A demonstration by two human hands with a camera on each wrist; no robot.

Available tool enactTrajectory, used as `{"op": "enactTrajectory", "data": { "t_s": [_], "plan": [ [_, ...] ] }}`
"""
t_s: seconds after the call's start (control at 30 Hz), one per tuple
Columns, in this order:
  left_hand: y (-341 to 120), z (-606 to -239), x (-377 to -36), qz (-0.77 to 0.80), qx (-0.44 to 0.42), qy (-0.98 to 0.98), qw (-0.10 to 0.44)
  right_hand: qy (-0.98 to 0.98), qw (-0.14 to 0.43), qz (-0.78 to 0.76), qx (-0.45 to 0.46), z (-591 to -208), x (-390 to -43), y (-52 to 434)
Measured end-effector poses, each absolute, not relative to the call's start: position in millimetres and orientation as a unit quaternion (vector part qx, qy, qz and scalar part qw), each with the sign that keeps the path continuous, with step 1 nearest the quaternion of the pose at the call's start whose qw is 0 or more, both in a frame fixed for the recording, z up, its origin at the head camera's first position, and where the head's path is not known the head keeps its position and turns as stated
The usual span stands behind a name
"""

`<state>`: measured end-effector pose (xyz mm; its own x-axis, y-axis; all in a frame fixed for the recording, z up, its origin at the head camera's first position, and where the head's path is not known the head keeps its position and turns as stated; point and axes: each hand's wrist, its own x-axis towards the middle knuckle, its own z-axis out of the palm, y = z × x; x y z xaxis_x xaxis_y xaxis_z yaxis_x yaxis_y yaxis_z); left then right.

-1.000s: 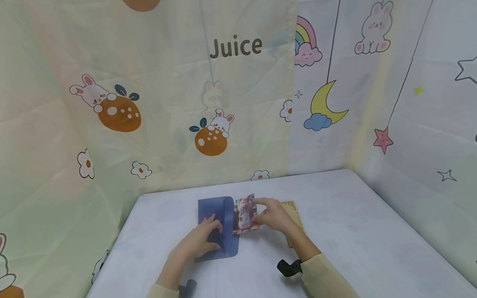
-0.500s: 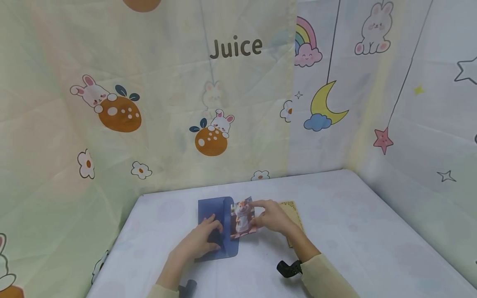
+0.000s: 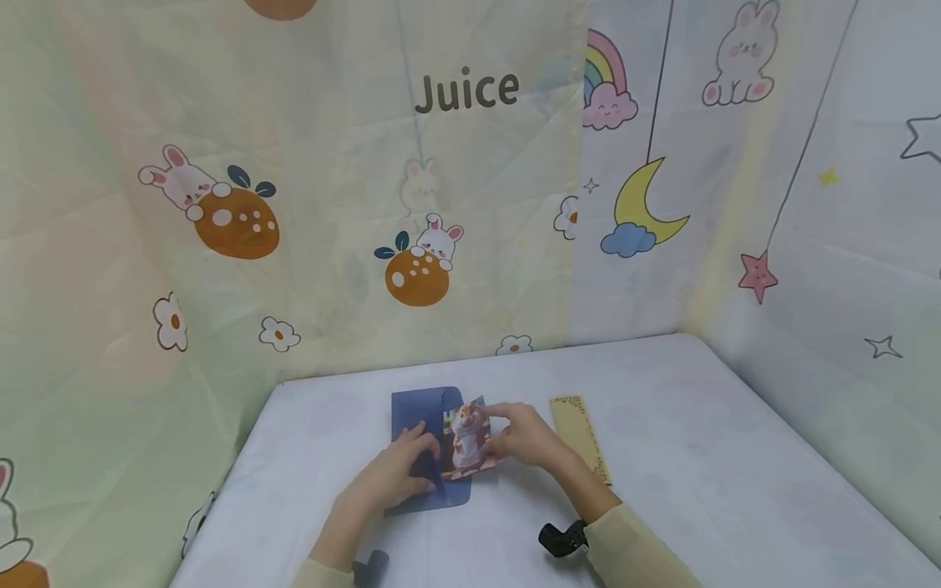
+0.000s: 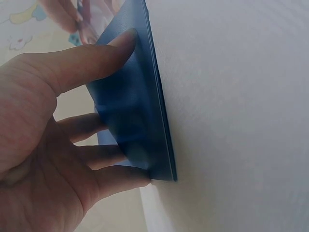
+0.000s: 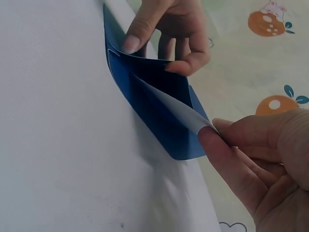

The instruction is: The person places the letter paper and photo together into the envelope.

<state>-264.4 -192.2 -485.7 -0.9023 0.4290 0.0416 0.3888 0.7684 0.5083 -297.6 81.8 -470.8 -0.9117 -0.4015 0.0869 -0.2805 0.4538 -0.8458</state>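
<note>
My left hand (image 3: 393, 475) rests on a blue envelope (image 3: 415, 406) lying on the white table. Thumb and fingers squeeze its front panel, which bows up so the mouth gapes in the right wrist view. Between thumb and fingertips, my right hand (image 3: 526, 438) pinches a picture card (image 3: 466, 441) printed with a cartoon animal in a white apron. The card's pale back (image 5: 186, 113) shows in the right wrist view, its far end between the envelope's layers. The left wrist view has my thumb and fingers against the blue envelope (image 4: 130, 96); the card is mostly hidden there.
A narrow yellow paper with a patterned border (image 3: 579, 437) lies on the white table (image 3: 698, 457), right of the envelope. Printed cloth (image 3: 331, 245) hangs behind and at both sides. A black wrist camera (image 3: 563, 539) juts out at my right wrist.
My right hand has moved left with the picture card, carrying it over the envelope's flap to the mouth. The yellow paper shows more fully. My left hand has stayed on the envelope.
</note>
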Motion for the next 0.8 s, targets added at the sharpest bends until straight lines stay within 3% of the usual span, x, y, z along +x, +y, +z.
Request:
{"op": "enactTrajectory", "data": {
  "t_s": [0.27,0.5,0.8],
  "plan": [
    [-192,-484,-263,0.262,0.214,0.940,0.042,0.849,0.067,-0.483,-0.203,-474,-296,74],
    [-192,-487,-266,0.265,0.210,0.940,0.050,0.877,0.015,-0.420,-0.232,-479,-299,66],
    [-192,-487,-266,0.259,0.204,0.943,0.053,0.874,0.025,-0.413,-0.257,-482,-300,55]
  ]
}}
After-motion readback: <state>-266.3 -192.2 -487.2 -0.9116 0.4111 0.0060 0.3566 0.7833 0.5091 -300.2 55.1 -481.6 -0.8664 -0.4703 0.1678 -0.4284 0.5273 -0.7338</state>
